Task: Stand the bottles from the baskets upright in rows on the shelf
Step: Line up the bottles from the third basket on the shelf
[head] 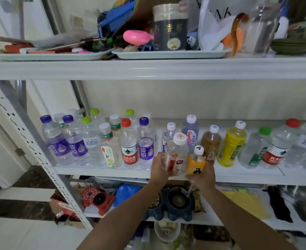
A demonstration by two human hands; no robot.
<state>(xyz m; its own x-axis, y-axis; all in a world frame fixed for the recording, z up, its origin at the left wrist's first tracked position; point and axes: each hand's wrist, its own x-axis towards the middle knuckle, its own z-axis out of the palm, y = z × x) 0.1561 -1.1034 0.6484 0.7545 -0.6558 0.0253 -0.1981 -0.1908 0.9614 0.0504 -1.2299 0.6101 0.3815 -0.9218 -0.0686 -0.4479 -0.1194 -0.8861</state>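
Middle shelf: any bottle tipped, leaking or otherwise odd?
Nothing stands out. Bottles on the middle shelf stand upright and capped, no spill; left hand holds a clear bottle, right hand an orange bottle, both upright.

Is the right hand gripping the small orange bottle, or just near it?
Touching. Head view shows the right hand curled round the base of the small orange bottle, no gap.

Pale wall (202, 98) behind white shelving (148, 69); light tiled floor (22, 231).
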